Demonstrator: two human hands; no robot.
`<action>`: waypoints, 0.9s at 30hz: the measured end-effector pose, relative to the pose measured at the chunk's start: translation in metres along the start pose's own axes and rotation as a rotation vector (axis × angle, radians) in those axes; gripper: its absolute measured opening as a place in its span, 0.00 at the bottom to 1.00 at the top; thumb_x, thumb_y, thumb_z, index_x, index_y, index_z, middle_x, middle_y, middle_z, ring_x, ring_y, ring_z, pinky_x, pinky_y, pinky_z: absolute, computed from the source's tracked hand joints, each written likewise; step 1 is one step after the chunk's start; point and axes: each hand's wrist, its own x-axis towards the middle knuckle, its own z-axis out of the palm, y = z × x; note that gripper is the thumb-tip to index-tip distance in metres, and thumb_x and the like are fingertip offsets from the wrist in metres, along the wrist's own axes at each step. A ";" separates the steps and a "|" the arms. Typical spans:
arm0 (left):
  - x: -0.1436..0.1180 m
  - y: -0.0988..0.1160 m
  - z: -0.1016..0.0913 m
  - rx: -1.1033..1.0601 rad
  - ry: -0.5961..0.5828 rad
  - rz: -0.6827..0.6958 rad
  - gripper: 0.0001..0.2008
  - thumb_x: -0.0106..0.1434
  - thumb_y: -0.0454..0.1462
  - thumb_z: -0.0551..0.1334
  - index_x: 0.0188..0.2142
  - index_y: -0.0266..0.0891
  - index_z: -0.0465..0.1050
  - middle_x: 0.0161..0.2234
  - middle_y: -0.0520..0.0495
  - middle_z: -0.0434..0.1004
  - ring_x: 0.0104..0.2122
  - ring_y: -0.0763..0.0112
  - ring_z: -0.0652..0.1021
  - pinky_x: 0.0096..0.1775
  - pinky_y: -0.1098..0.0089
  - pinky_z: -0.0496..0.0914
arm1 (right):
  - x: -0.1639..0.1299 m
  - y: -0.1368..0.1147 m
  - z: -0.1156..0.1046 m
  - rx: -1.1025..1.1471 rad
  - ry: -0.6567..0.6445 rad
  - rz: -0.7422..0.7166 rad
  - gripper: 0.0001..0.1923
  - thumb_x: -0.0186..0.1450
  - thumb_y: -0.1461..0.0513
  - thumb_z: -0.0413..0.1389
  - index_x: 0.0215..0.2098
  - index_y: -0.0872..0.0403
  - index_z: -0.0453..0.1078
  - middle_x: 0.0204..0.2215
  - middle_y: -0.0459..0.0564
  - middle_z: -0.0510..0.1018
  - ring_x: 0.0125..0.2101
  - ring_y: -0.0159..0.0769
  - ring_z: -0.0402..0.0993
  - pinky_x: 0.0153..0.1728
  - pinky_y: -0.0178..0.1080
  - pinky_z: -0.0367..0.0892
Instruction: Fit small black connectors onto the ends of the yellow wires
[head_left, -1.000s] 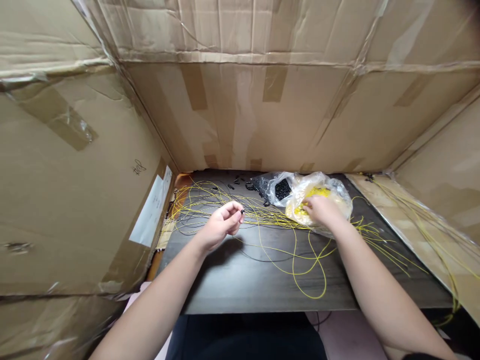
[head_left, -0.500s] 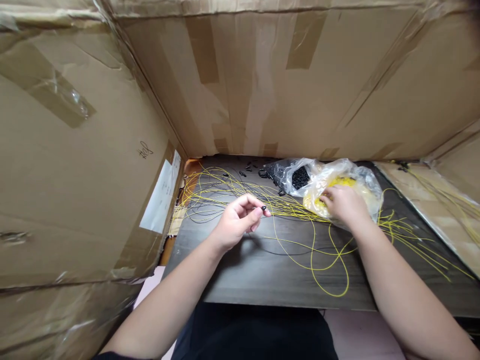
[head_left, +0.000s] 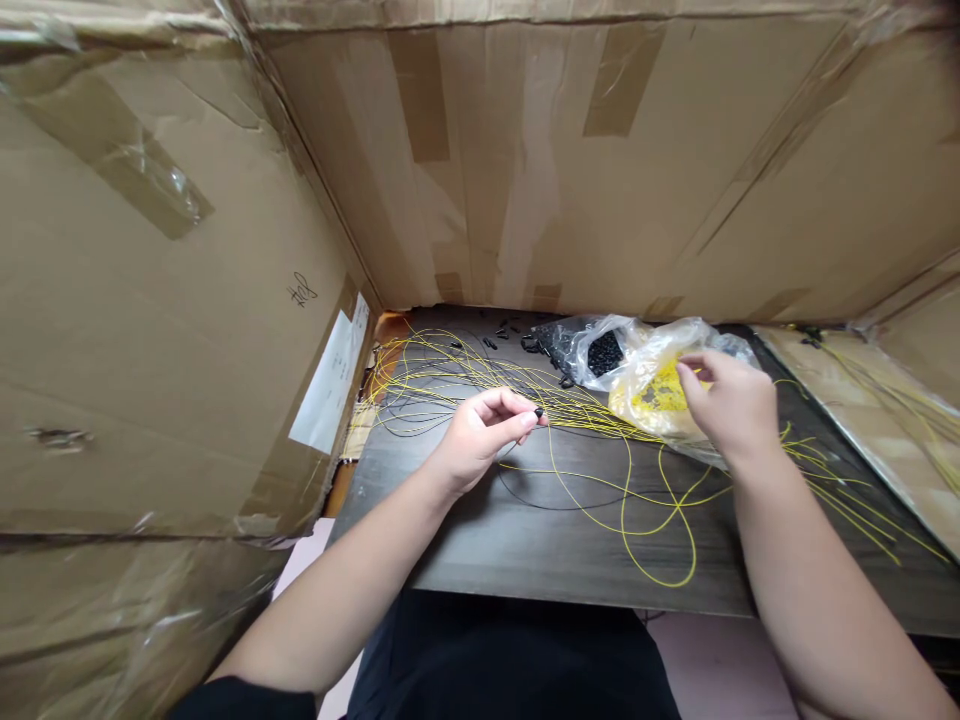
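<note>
My left hand (head_left: pixel 480 440) hovers over the dark table (head_left: pixel 540 545) and pinches a small black bead (head_left: pixel 538 412) between thumb and forefinger. My right hand (head_left: pixel 731 400) is lifted just above a clear bag of yellow pieces (head_left: pixel 651 388), fingers pinched together; whether a yellow piece is between them I cannot tell. A tangle of thin yellow cords (head_left: pixel 600 470) and a black cord (head_left: pixel 540 500) lies spread across the table between and under both hands.
A second clear bag with black beads (head_left: pixel 596 350) lies behind the yellow one, with loose black beads (head_left: pixel 502 330) near the back. Taped cardboard walls (head_left: pixel 525 170) close in the table at left, back and right. More yellow cords lie on a cardboard sheet (head_left: pixel 885 400) at right.
My right hand has lifted out of the yellow bag and drawn slightly right. My left hand keeps its pinch on the black bead. The view has tilted and shifted.
</note>
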 end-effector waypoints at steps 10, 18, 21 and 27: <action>-0.001 -0.003 -0.001 0.130 0.026 0.028 0.13 0.55 0.38 0.73 0.39 0.37 0.77 0.33 0.46 0.80 0.34 0.70 0.80 0.34 0.73 0.71 | -0.039 -0.131 -0.033 0.934 -0.018 -0.262 0.06 0.64 0.63 0.61 0.40 0.51 0.74 0.34 0.48 0.78 0.33 0.35 0.75 0.36 0.41 0.72; -0.004 -0.008 0.002 0.228 0.098 0.088 0.10 0.54 0.40 0.73 0.36 0.39 0.81 0.35 0.46 0.82 0.34 0.70 0.80 0.39 0.70 0.74 | -0.055 -0.147 -0.017 1.015 0.044 -0.240 0.05 0.63 0.65 0.63 0.38 0.52 0.74 0.33 0.48 0.79 0.35 0.35 0.76 0.37 0.41 0.73; -0.005 -0.010 0.006 0.237 0.098 0.096 0.09 0.55 0.40 0.73 0.35 0.40 0.81 0.35 0.46 0.82 0.35 0.70 0.80 0.40 0.70 0.74 | -0.057 -0.148 -0.016 1.023 0.075 -0.255 0.06 0.62 0.66 0.63 0.38 0.52 0.75 0.33 0.49 0.80 0.35 0.36 0.77 0.37 0.42 0.74; -0.005 -0.011 0.009 0.299 0.094 0.108 0.10 0.55 0.40 0.73 0.35 0.39 0.82 0.35 0.45 0.82 0.34 0.69 0.80 0.39 0.70 0.74 | -0.059 -0.149 -0.015 0.997 0.089 -0.266 0.05 0.63 0.65 0.63 0.37 0.51 0.75 0.32 0.49 0.80 0.34 0.37 0.77 0.35 0.42 0.74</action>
